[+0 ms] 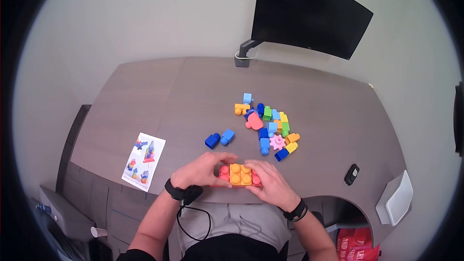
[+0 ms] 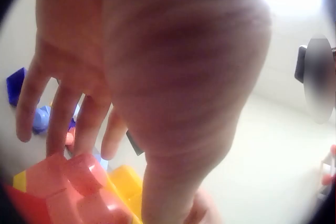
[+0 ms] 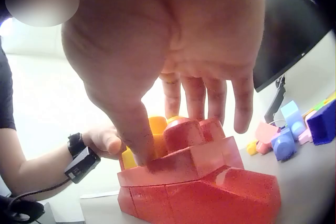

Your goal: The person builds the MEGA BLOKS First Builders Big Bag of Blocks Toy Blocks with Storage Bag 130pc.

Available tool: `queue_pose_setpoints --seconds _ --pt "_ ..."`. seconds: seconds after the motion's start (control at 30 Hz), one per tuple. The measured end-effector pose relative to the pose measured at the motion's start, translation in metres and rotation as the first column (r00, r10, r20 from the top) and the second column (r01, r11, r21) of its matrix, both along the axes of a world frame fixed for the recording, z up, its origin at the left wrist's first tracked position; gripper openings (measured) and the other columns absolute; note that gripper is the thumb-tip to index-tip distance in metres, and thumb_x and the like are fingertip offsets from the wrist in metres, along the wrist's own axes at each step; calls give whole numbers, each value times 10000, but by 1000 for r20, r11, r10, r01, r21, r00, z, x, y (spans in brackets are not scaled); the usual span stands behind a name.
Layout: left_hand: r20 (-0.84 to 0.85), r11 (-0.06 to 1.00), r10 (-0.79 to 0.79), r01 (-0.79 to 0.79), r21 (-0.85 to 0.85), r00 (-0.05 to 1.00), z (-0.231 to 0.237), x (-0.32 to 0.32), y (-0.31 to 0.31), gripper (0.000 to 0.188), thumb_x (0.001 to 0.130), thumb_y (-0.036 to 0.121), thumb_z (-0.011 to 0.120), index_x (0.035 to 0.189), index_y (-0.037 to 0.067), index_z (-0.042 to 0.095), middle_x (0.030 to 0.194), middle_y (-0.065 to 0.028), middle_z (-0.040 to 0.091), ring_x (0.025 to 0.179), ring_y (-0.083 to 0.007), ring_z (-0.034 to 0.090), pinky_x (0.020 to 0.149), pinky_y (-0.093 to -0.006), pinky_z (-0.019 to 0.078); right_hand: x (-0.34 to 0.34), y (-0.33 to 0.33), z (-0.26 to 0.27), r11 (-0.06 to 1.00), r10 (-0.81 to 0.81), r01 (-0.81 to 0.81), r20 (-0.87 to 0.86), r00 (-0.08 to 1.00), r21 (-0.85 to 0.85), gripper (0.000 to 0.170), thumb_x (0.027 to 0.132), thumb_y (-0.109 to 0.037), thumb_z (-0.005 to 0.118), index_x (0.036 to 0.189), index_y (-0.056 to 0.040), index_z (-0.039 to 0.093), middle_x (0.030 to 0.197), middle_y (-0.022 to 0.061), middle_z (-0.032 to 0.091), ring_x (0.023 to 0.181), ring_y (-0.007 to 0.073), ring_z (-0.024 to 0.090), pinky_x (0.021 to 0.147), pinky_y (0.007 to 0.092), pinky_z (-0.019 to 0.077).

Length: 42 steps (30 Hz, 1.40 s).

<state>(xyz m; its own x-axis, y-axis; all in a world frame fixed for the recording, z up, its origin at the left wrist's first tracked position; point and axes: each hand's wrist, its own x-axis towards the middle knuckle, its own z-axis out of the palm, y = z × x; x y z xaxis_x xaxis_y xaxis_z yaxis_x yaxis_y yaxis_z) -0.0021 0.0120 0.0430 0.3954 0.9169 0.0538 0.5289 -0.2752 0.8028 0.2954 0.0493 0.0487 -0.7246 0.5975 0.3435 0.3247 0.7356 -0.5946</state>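
Note:
Right in front of the person, at the near table edge, stands a toy block build: yellow-orange bricks (image 1: 240, 174) in the middle, red bricks (image 3: 184, 136) at the ends and a wide red base (image 3: 197, 200) underneath. The left hand (image 1: 205, 170) holds its left end, thumb on the near side and fingers over the far side. From the right, the right hand (image 1: 271, 182) grips the build across the yellow-orange and red bricks. Its thumb presses the near face in the right wrist view, while its fingers reach down behind.
Two blue blocks (image 1: 220, 138) lie beyond the left hand. A pile of coloured blocks (image 1: 268, 121) with a pink gear (image 1: 277, 141) spreads farther right. A picture sheet (image 1: 143, 162) lies left; a black device (image 1: 352, 174) and white bin (image 1: 395, 198) are right. A monitor (image 1: 311, 12) stands behind.

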Motion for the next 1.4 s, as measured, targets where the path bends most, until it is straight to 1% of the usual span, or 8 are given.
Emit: queue_pose_setpoints --seconds 0.17,0.3,0.4,0.5,0.8,1.2,1.3,1.4 --pt "1 989 109 -108 100 994 6 -9 -2 760 851 334 1005 1491 72 691 1346 -124 816 1219 -295 791 1018 -433 620 10 4 29 997 -31 34 -52 998 62 642 888 -106 896 1483 -57 658 1462 159 701 1342 399 655 1155 498 521" --pt "-59 974 172 -161 157 983 17 -4 -8 699 858 341 997 1434 69 713 1295 -128 823 1189 -318 797 1005 -432 622 18 12 26 993 -46 45 8 999 107 520 915 -123 876 1404 -53 713 1401 145 725 1294 391 666 1129 494 535" --pt "-109 972 128 -103 211 986 18 13 -13 703 841 347 1001 1419 68 716 1271 -143 805 1184 -360 779 1005 -453 618 10 9 12 992 -54 38 135 989 122 493 941 -149 861 1401 -54 713 1358 135 728 1268 386 679 1088 499 557" --pt "-196 973 132 -89 215 972 13 25 -14 714 814 348 1007 1405 68 720 1284 -156 768 1185 -398 750 1015 -474 611 3 6 4 995 -84 79 84 993 57 480 919 -135 885 1365 -54 726 1317 148 743 1186 404 722 1005 480 609" --pt "-201 988 137 -118 102 970 9 34 -16 660 804 245 959 1398 96 711 1314 -134 722 1203 -386 739 1005 -491 628 5 2 5 995 -90 87 62 994 47 434 944 -148 871 1342 -62 725 1256 131 739 1147 393 733 957 468 625" --pt "-272 984 177 -162 76 946 12 31 -19 691 797 260 922 1433 124 690 1323 -128 726 1226 -379 729 998 -489 624 2 8 2 995 -97 97 49 994 14 437 944 -222 900 1317 -68 733 1264 110 762 1118 358 764 918 474 633" --pt "-295 985 174 -162 65 939 14 28 -18 693 802 265 927 1439 133 687 1345 -120 725 1239 -373 726 1006 -492 623 6 27 1 946 -304 305 25 952 -108 459 934 -238 926 1314 -57 742 1207 118 798 1026 340 796 882 457 643" --pt "-310 982 186 -182 41 932 14 21 -18 693 809 277 933 1443 141 686 1358 -117 723 1255 -365 722 1019 -495 622 14 65 3 891 -448 444 -32 893 -91 454 926 -243 936 1299 -50 762 1126 122 830 932 314 810 849 441 649"
